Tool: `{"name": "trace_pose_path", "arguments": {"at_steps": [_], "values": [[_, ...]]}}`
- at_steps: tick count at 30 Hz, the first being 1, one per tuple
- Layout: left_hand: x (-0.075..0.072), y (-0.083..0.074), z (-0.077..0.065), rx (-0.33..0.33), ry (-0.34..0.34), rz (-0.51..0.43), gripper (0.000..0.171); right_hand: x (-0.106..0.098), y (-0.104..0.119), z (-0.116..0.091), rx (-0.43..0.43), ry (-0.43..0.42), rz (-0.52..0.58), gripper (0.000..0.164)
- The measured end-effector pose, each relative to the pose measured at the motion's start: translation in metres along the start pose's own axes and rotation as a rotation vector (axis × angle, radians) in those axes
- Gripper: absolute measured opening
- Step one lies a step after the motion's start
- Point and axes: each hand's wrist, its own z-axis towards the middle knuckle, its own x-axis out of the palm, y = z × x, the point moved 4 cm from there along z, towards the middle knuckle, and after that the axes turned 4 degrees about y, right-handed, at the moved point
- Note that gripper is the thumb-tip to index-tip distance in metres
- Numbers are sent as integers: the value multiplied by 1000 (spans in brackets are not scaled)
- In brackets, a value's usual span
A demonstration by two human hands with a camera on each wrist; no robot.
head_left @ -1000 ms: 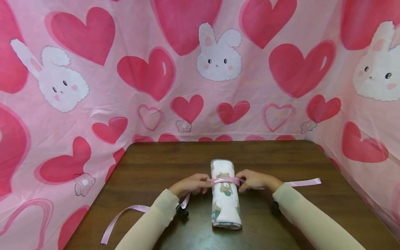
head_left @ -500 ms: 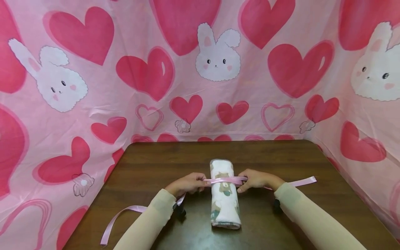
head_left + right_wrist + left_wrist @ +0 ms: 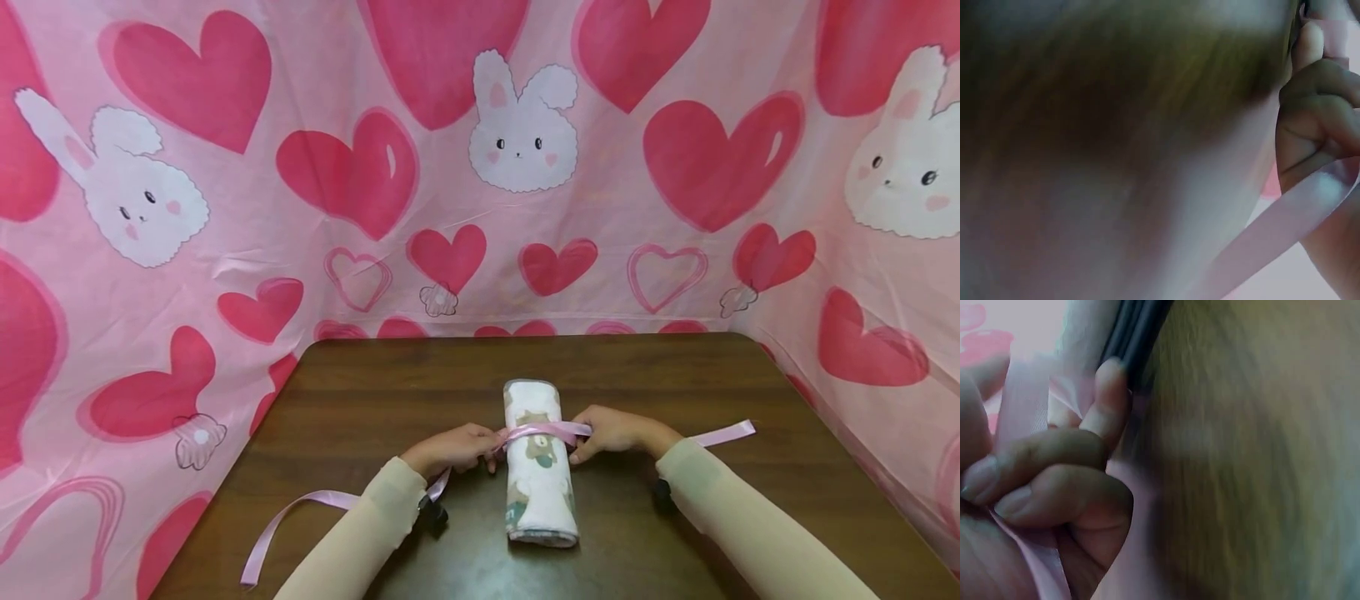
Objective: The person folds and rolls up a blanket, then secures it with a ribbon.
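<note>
A rolled white towel [image 3: 542, 500] with a bear print lies lengthwise on the table. A pink ribbon [image 3: 536, 429] runs across its middle. At the towel's left side, my left hand [image 3: 452, 448] pinches the ribbon; in the left wrist view its fingers [image 3: 1063, 494] are curled, with ribbon [image 3: 1025, 406] passing through them. My right hand [image 3: 618, 431] grips the ribbon on the right side, thumb close to the towel. From that hand a ribbon tail [image 3: 1279, 228] trails down in the right wrist view. The underside of the roll is hidden.
The brown wooden table [image 3: 390, 375] has rounded back corners. One loose ribbon end [image 3: 262, 542] curves over its left front, and another ribbon end [image 3: 727, 432] lies to the right. A pink heart-and-rabbit cloth [image 3: 480, 208] hangs behind the table and at both sides.
My left hand drew the ribbon slightly away to the left, then came back in against the towel. My right hand shifted a little outward with its ribbon. The towel stays in place.
</note>
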Motion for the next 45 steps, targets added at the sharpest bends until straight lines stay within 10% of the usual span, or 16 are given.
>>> {"name": "trace_pose_path", "arguments": {"at_steps": [10, 17, 24, 31, 45], "values": [[11, -14, 7, 117, -9, 68, 20, 5, 5, 8, -51, -14, 16, 22], [8, -25, 9, 206, -136, 132, 20, 2, 10, 8, -69, -70, 76, 23], [2, -22, 6, 146, -218, 140, 25, 2, 17, 7, -41, -102, 54, 29], [-3, -12, -4, 36, -142, 169, 38, 0, 4, 2, 89, -59, -52, 29], [-17, -6, -5, 121, -152, -116, 29, -5, -4, -11, 1, -46, 242, 20]]}}
